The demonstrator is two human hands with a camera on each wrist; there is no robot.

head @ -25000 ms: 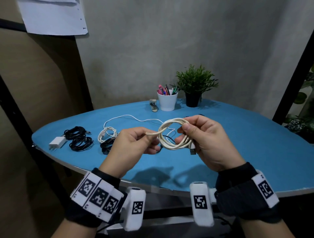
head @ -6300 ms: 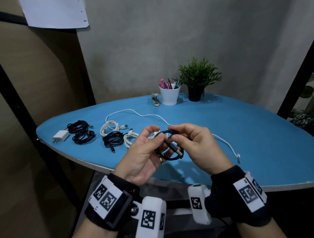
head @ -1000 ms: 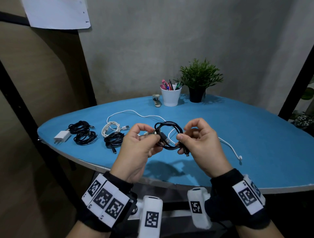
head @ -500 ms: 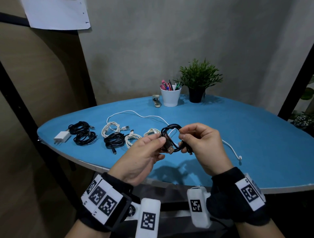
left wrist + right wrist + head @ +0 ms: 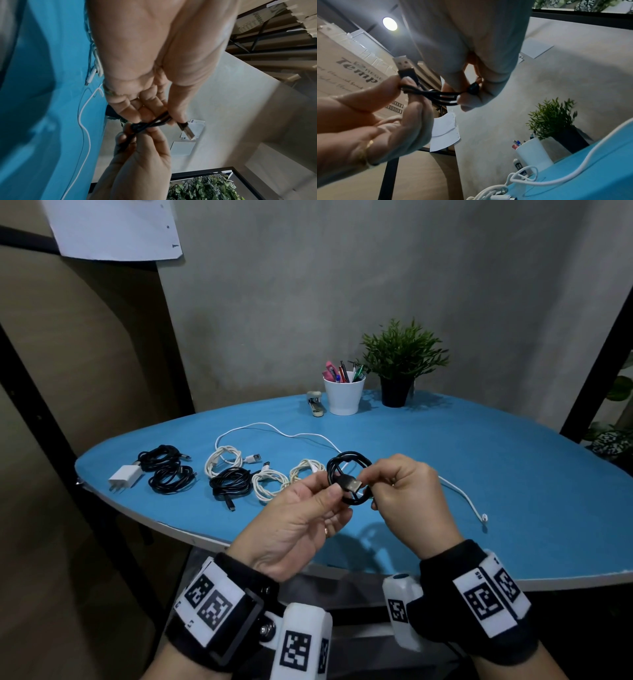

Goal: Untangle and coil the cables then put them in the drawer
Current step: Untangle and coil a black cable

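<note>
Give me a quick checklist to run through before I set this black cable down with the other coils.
1. Black cable coiled: ok, it sits in a small loop between both hands.
2. Grip: ok, left hand pinches one side of the loop, right hand pinches the other.
3. USB plug tucked in: not ok, it sticks out free across the loop.
4. Coil fastened so it won't spring open: cannot tell.
5. Room on the table beside the finished coils: ok, bare blue top nearby.
6. Long white cable coiled: not ok, it lies stretched out.
7. Drawer open: cannot tell, not in view.
</note>
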